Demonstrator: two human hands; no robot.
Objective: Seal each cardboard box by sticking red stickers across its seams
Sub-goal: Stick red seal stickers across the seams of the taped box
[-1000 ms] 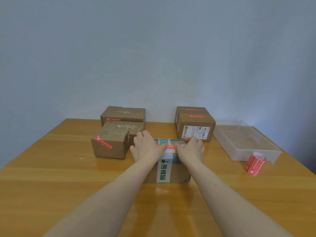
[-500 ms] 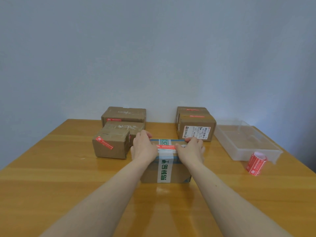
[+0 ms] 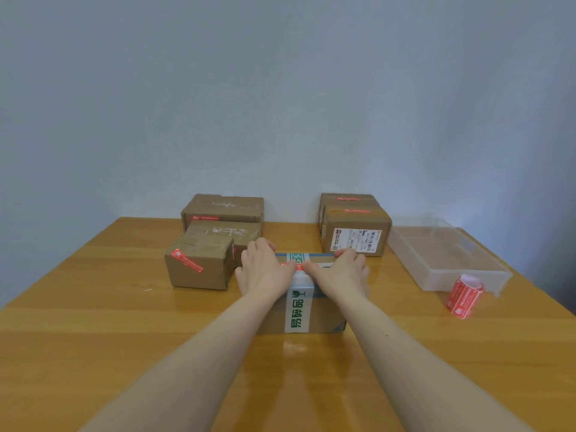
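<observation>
Altogether six boxes [image 3: 301, 307] — two hands [image 3: 268, 269] pressing.

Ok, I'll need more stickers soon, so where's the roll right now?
In the head view the sticker roll lies on the table's right side, just in front of the clear plastic tray.

- The white tape [image 3: 297, 313] on the front box [image 3: 324, 316] said 易碎品 in green, under a little glass sign.
- The white label [image 3: 356, 240] on the back right box [image 3: 357, 232] had bars and tiny words, too small to read.
</observation>
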